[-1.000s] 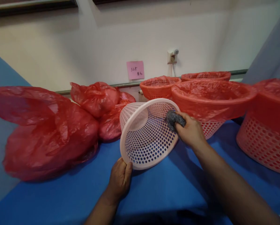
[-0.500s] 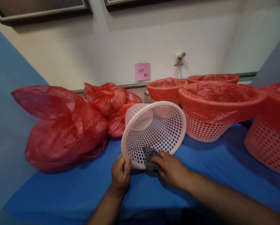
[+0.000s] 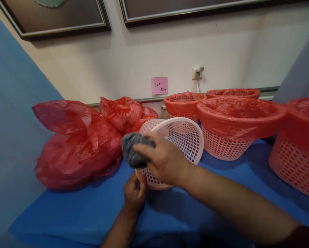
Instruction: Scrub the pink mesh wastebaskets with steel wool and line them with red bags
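Observation:
A pale pink perforated plastic basket (image 3: 186, 139) lies tipped on its side, its mouth facing me. My left hand (image 3: 135, 193) pinches the lower left of its rim between thumb and fingers. In my right hand (image 3: 167, 158) is a crumpled dark grey cloth (image 3: 135, 150), held at the left part of the rim. That hand and cloth cover the left of the opening; whether the cloth touches the rim I cannot tell.
Stuffed red plastic bags (image 3: 79, 151) sit to the left. On the right stand several baskets with red liners, the closest behind being a wide lined basket (image 3: 226, 144). A blue cloth (image 3: 92, 213) covers the table. The wall bears a pink note (image 3: 159, 85) and a socket (image 3: 196, 73).
My right hand has moved the cloth from the lower part of the basket's rim up and left to its left side. My left hand still grips the rim.

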{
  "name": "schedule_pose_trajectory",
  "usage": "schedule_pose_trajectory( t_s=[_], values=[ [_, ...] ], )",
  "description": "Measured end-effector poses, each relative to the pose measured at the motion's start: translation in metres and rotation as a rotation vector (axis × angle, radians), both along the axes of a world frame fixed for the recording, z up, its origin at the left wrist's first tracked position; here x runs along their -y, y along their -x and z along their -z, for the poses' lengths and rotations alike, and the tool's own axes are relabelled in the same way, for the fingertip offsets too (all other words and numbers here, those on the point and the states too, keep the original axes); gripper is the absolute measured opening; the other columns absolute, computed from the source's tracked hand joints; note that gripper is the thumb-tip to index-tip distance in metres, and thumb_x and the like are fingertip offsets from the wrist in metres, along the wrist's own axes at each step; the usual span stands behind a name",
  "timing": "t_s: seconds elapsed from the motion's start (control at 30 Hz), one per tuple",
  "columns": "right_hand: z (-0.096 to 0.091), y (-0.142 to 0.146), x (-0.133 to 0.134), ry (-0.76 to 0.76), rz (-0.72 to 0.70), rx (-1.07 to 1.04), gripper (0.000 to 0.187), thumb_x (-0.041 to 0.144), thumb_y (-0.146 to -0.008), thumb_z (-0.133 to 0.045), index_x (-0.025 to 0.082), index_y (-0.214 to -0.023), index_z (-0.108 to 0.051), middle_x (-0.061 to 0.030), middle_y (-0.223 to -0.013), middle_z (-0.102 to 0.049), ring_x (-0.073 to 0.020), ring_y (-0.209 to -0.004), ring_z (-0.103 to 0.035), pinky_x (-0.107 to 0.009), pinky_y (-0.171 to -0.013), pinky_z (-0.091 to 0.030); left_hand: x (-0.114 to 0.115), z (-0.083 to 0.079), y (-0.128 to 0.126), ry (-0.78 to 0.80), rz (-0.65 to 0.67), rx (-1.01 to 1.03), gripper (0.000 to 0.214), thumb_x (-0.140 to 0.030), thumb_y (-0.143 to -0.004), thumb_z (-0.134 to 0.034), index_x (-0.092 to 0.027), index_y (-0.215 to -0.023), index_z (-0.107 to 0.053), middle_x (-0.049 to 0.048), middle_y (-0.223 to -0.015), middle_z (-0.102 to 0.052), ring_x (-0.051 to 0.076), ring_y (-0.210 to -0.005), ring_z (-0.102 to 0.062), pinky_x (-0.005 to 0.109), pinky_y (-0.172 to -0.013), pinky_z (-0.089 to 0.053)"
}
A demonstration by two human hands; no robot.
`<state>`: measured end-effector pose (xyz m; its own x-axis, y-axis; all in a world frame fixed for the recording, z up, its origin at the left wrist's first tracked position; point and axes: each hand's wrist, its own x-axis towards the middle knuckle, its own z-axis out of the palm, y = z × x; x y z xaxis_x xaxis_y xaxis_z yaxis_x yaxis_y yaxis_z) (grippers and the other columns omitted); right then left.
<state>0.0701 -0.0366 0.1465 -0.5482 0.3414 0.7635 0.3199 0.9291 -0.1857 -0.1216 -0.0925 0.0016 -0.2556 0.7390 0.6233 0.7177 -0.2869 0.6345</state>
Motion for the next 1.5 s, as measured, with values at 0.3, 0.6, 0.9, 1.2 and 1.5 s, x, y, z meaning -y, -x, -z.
schedule_pose_trajectory(
  t_s=[0.3,0.6,0.9,1.2,1.5],
  values=[
    [0.063,-0.111,-0.079,0.543,0.565,-0.539,0.048,0.03,-0.081,-0.061,0.018,-0.126,-0.07,-0.0131,-0.122,-0.07,-0.0304,-0.118,-0.065,-0.052,-0.112,-0.049,0.008,-0.004,0.005,-0.039,-0.03,-0.012,0.03,-0.036,-0.1,-0.054,-0.018,-0.079,-0.067,-0.0003,-0.064,-0.065,0.015,-0.056,-0.059,0.024,-0.057,-0.048],
    [0.159,-0.084,-0.016,1.541,0.255,-0.664,0.05,0.042,-0.065,-0.07,0.018,-0.108,-0.061,-0.002,-0.076,-0.072,-0.0195,-0.058,-0.066,-0.03,-0.054,-0.053,0.002,-0.005,-0.01,-0.049,-0.047,0.047,0.035,-0.036,-0.097,-0.055,-0.017,-0.069,-0.065,-0.0008,-0.056,-0.06,0.014,-0.051,-0.056,0.023,-0.053,-0.046],
    [0.152,-0.056,0.02,1.623,-0.087,-0.337,0.042,0.031,-0.071,-0.071,0.018,-0.11,-0.067,-0.0037,-0.088,-0.075,-0.0181,-0.071,-0.07,-0.03,-0.064,-0.057,-0.004,-0.006,-0.014,-0.035,0.006,0.032,0.034,-0.037,-0.1,-0.053,-0.017,-0.076,-0.067,0.0013,-0.062,-0.066,0.016,-0.056,-0.059,0.025,-0.056,-0.049],
    [0.017,-0.079,-0.026,0.35,0.215,-0.612,0.052,0.024,-0.09,-0.065,0.025,-0.142,-0.059,-0.0102,-0.14,-0.061,-0.0301,-0.133,-0.059,-0.058,-0.119,-0.044,0.001,-0.005,-0.019,0.201,0.236,0.097,0.04,-0.044,-0.104,-0.043,-0.018,-0.092,-0.071,0.0089,-0.086,-0.076,0.023,-0.078,-0.07,0.032,-0.076,-0.058],
    [0.064,-0.023,-0.011,0.199,-0.224,0.016,0.052,0.011,-0.082,-0.065,0.024,-0.132,-0.065,-0.0124,-0.145,-0.049,-0.0266,-0.128,-0.056,-0.041,-0.107,-0.054,0.003,0.001,-0.012,0.229,0.27,0.409,0.045,-0.062,-0.087,-0.068,-0.018,-0.078,-0.072,0.0057,-0.078,-0.073,0.022,-0.072,-0.065,0.033,-0.072,-0.058]
  ],
)
